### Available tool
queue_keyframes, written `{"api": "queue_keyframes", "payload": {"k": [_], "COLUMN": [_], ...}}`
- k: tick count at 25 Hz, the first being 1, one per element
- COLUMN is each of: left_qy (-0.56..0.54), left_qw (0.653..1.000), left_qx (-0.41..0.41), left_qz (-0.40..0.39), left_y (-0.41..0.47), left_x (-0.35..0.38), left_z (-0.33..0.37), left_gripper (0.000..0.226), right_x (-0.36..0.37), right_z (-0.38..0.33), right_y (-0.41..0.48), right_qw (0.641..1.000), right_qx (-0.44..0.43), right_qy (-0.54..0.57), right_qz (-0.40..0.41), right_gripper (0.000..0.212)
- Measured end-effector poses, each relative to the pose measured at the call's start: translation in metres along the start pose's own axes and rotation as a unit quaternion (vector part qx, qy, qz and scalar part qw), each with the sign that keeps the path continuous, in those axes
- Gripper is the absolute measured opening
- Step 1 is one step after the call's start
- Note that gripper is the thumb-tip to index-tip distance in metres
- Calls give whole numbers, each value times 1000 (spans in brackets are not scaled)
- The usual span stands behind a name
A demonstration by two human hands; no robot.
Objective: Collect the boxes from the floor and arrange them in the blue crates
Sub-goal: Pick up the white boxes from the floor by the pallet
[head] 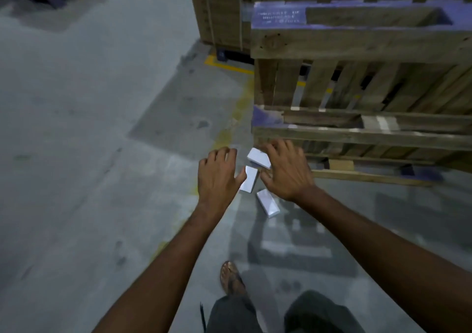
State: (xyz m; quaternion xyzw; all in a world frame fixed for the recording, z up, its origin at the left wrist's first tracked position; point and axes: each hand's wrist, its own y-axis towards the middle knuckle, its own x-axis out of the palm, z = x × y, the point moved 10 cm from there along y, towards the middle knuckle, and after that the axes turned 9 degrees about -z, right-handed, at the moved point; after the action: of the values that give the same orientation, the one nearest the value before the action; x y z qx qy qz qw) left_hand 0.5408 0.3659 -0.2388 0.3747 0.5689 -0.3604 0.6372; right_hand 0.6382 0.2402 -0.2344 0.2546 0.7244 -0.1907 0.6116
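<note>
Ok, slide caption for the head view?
Left hand and right hand hover above three white boxes on the floor beside wooden pallets.

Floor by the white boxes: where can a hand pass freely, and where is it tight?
Open concrete floor left of the yellow line; also between the nearest box and the foot. Tight: the boxes bunch between left hand and right hand, beside the wooden pallets.

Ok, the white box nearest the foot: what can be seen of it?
The box is small, white and oblong, with plain faces, maybe cardboard, and looks closed. It lies flat and skewed on the grey floor, clear of the next box. The right hand is spread near it without touching it.
</note>
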Motion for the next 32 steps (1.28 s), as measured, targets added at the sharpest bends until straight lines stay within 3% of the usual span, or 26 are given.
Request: {"api": "queue_keyframes", "payload": {"k": [4,8,14,24,27,32], "left_qy": [-2,-88,-325,-443,-393,-293], "left_qw": [1000,993,920,855,891,941], "left_qx": [11,-69,-187,-221,-206,-164], "left_qz": [-6,-33,-113,-154,-95,-33], "left_y": [53,90,125,170,183,190], "left_x": [60,162,351,640,688,763], "left_z": [-17,-34,-47,-72,-71,-46], "left_gripper": [45,47,37,29,35,84], "right_x": [58,158,334,600,645,685], "right_z": [25,72,153,275,290,305], "right_y": [46,84,111,171,192,231], "right_qw": [997,981,944,856,900,983], "right_qx": [39,82,134,257,230,130], "right_qy": [67,171,288,445,368,126], "right_qz": [1,-28,-85,-45,-36,-9], "right_gripper": [52,53,46,38,64,89]}}
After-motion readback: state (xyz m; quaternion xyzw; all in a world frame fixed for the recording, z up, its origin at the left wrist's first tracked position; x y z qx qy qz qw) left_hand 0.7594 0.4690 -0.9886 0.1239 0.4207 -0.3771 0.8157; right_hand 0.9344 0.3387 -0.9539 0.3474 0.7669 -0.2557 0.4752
